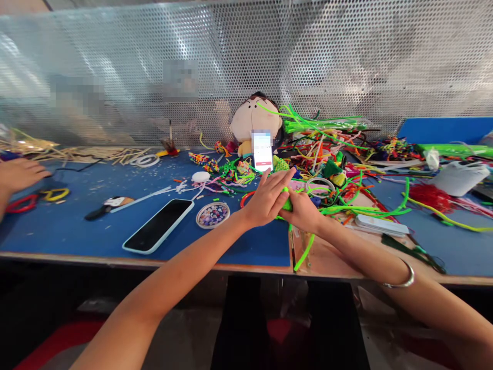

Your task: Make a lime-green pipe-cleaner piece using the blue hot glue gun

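Both my hands meet over the front part of the blue table, around a small bright green piece [287, 201] that looks fuzzy. My left hand [267, 199] lies against its left side, fingers together and pointing up and right. On the other side, my right hand [302, 209] is closed on the same piece, with its fingertips partly hidden. A green strip [305, 253] hangs below my right hand over the table's front edge. Just behind my hands a lit phone [263, 152] leans upright against a plush doll [256, 121].
A dark-screened phone [158, 226], a round tin of beads [212, 215] and scissors [106, 208] lie to the left. Tangled colourful pipe cleaners [346, 190] cover the right. Another person's hand [23, 174] rests at far left. A perforated metal panel [346, 56] stands behind.
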A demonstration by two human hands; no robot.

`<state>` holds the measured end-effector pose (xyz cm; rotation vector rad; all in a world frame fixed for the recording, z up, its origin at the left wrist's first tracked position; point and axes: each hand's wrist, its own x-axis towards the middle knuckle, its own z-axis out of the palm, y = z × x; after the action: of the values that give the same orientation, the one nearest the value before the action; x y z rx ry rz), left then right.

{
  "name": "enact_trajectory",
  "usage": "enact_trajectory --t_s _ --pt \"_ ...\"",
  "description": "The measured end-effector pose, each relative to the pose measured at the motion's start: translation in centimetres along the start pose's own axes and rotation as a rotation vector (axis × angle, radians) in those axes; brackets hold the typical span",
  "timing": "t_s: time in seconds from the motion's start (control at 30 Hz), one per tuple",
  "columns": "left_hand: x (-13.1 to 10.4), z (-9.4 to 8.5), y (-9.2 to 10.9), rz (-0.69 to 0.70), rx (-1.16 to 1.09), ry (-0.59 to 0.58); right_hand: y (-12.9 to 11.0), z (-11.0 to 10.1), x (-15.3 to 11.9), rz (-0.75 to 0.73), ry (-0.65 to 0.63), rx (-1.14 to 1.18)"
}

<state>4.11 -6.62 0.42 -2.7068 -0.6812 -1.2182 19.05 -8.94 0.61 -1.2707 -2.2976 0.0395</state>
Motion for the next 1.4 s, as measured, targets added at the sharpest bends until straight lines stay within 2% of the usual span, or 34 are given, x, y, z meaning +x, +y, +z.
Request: enact_trajectory --t_s 0.17,0.33,0.53,0.77,0.93,1.07,1.17,1.3,1.4 --pt "0.2 -0.5 -0.1 -0.006 -0.028 -0.017 0.3 0.1 0.0 -0.051 0.041 0.035" --pt "0.3 -0.5 -0.2 -0.005 -0.045 0.066 0.3 -0.3 0.1 -0.072 0.078 -0.044" --pt "0.2 0.1 0.0 -0.011 -0.044 0.085 -0.2 -0.3 0.1 -0.005 -0.021 -0.155" --pt "0.2 0.3 0.1 -0.06 -0.106 0.088 -0.5 -0.3 0.1 0.045 -0.045 -0.178" --pt "0.4 0.1 0.2 -0.123 -0.387 0.092 -0.6 -0.6 0.2 0.07 -0.024 -0.159" --pt "0.4 0.5 -0.1 -0.265 -0.718 0.093 -0.6 -0.8 0.3 0.078 0.002 -0.158" --pt "0.5 0.9 -0.7 -0.388 -0.939 0.188 -0.6 -1.1 0.4 0.116 0.031 -0.124" --pt "0.8 0.4 -0.9 -0.477 -0.986 0.354 -0.6 -1.1 0.4 0.126 0.049 -0.109" --pt "1.1 -0.2 -0.4 -0.485 -0.949 0.333 -0.6 -1.0 0.4 0.116 0.049 -0.133"
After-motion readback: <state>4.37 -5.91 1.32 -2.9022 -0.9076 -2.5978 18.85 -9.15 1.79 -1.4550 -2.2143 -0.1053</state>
